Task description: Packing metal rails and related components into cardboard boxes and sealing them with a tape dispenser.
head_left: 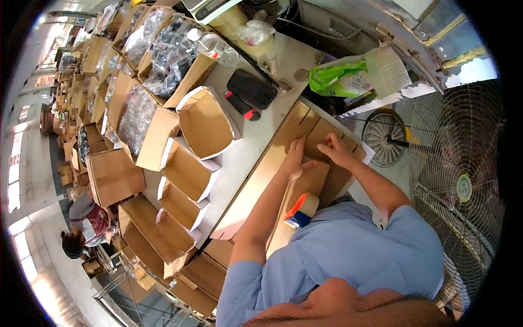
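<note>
In front of me lies a brown cardboard carton (261, 177) with slotted flaps, partly folded. My left hand (296, 159) rests on it, fingers stretched forward and the thumb apart. To its right, my right hand (338, 151) touches a cardboard flap (306, 124) with bent, spread fingers. Neither hand is wrapped round anything. Close to my body, a tape dispenser (301, 211) with orange and blue parts and a roll of tape sits on the cardboard. My shirt hides part of the carton's near side.
Open white-edged boxes (206, 124) line the table (245, 141) at left. Beyond them stand cartons of bagged parts (171, 57). A black pad (251, 89), a red-black cutter (242, 106) and a plastic bottle (213, 46) lie further off. A large fan (463, 185) stands right; another person (87, 223) is far left.
</note>
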The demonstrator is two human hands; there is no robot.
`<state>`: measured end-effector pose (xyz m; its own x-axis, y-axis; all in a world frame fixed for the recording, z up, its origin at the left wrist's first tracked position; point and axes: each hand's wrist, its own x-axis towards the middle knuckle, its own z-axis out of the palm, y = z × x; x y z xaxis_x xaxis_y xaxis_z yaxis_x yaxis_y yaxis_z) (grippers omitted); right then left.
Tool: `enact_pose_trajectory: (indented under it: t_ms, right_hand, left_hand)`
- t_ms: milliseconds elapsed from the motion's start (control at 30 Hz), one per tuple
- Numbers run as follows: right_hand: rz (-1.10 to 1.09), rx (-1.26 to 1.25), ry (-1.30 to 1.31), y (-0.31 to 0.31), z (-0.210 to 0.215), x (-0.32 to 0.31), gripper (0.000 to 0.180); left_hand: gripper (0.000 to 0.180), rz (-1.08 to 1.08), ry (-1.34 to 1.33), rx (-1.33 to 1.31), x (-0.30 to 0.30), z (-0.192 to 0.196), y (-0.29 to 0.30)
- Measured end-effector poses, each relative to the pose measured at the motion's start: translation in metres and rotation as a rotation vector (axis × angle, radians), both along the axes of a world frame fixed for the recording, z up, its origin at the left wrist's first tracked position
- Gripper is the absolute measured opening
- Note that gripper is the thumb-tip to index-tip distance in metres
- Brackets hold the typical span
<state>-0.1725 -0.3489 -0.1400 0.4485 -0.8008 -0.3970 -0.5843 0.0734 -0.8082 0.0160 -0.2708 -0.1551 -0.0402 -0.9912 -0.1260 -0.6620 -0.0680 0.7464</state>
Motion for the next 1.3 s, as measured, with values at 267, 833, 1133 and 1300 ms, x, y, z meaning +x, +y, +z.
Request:
enact_pose_trajectory:
  t_ms: [267,833,1133,1300]
  right_hand:
    - [0.547,-0.237,-0.367,0.037,0.07,0.011,0.041]
    - [1.124,-0.233,0.107,-0.153,0.112,0.041,0.046]
    - [1.234,-0.323,0.351,-0.151,0.063,0.063,0.046]
    - [1.337,-0.484,0.429,-0.122,0.073,0.075,0.047]
  left_hand:
    - [0.03,0.048,0.327,0.237,-0.002,-0.004,0.006]
    - [0.019,0.093,0.487,0.312,0.0,-0.032,0.022]
    - [0.015,0.153,0.38,0.273,-0.004,-0.004,0.019]
    - [0.027,-0.131,-0.088,-0.232,-0.019,0.029,0.022]
